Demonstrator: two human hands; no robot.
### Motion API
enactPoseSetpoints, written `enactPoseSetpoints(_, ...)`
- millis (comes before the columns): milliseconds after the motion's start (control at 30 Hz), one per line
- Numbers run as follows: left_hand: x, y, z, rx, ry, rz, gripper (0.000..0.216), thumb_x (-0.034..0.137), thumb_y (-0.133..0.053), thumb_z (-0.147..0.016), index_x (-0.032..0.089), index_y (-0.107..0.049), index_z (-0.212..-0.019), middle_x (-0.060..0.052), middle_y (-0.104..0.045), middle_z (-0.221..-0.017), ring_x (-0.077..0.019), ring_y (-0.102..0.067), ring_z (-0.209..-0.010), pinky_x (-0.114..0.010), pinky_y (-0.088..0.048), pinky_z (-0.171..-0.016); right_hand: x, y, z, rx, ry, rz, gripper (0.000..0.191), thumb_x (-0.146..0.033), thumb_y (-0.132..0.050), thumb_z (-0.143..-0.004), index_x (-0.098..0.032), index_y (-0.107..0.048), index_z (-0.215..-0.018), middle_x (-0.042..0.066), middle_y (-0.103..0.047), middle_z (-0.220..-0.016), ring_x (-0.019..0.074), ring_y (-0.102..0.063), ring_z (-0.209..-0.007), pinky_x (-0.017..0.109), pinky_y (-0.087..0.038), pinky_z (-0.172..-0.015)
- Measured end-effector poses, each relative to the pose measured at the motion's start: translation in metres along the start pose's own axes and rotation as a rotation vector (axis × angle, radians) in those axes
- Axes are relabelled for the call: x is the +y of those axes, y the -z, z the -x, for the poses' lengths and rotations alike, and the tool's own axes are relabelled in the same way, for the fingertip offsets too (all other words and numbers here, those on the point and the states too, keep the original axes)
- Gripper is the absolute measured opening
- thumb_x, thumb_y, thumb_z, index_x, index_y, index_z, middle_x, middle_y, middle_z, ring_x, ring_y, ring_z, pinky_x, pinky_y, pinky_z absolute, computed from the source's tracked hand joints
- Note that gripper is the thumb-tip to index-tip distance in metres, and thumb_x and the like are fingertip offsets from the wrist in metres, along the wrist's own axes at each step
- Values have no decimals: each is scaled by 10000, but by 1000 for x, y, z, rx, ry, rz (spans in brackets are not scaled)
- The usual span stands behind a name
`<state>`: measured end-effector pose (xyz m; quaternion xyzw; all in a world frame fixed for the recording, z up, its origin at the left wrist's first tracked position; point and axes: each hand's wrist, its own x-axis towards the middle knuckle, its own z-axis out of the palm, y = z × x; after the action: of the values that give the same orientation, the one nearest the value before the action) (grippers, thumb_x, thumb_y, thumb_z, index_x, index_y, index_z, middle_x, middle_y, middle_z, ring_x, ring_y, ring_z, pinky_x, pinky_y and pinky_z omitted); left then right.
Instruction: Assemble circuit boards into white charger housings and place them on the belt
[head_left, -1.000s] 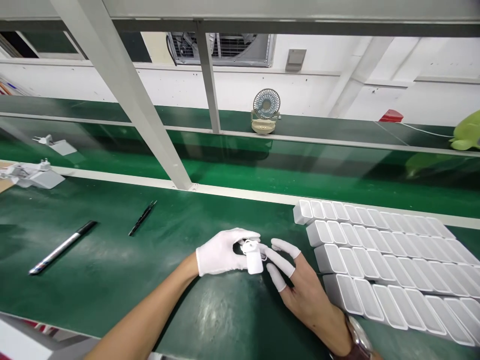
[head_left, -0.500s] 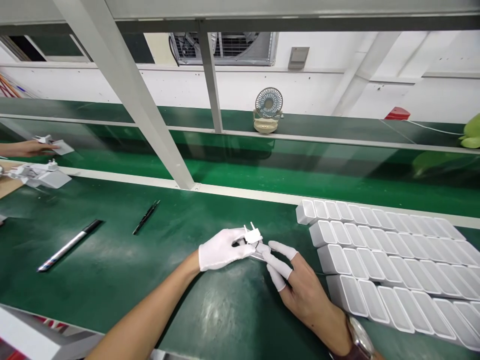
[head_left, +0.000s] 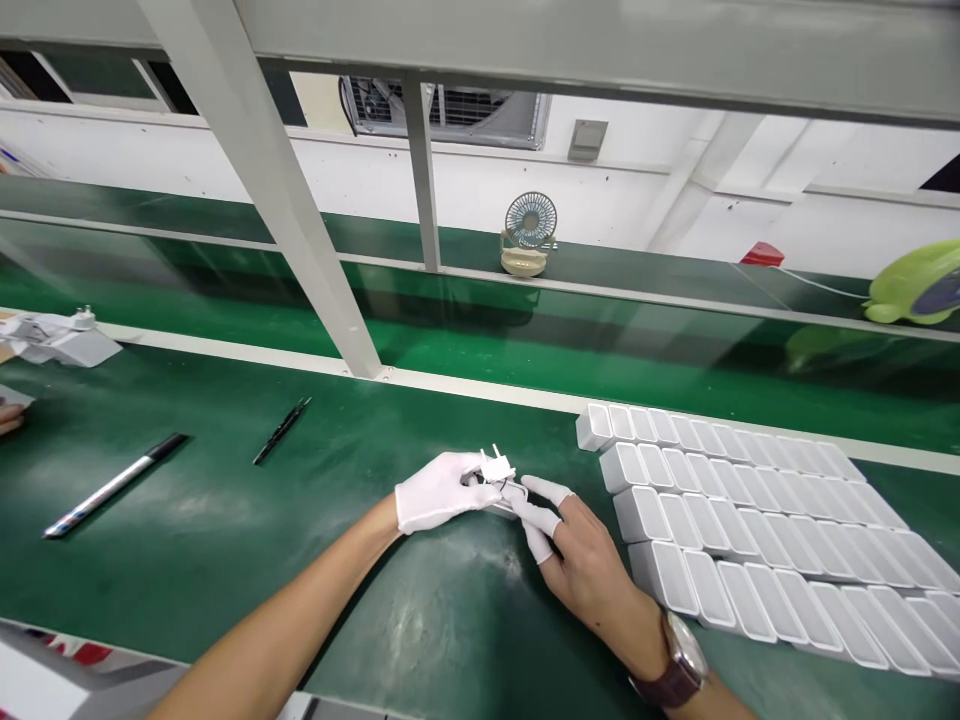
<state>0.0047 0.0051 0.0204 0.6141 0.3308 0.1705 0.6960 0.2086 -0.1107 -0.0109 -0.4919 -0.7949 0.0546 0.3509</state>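
White two-pronged plastic plug (head_left: 497,468), left of the white rectangular plastic boxes (head_left: 752,530), is pinched by the white-gloved left hand (head_left: 436,493). The right hand (head_left: 574,545) is just beside it (I can't tell its grip).

Can't read any lettering, brand or number here, tbh. Can spot coloured markings (head_left: 66,524) near one end of the silver-and-black pen (head_left: 116,484), but way too small to make out. Likewise can't get anything off the watch dial (head_left: 687,646).
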Motion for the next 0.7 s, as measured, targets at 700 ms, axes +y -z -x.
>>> enactPoseSetpoints(700, -5, 21, 6, 298, -403, 78, 630, 571, -594, -906, 122, -549, -1346, -183, -667, -1209, -287, -643, -1092, -357, -520, -823, -23, 5, -28, 231, 105, -70, 667, -35, -629, -867, -315, -458, -1448, 118, -542, -1307, 244, -600, -1163, 399, -569, -955)
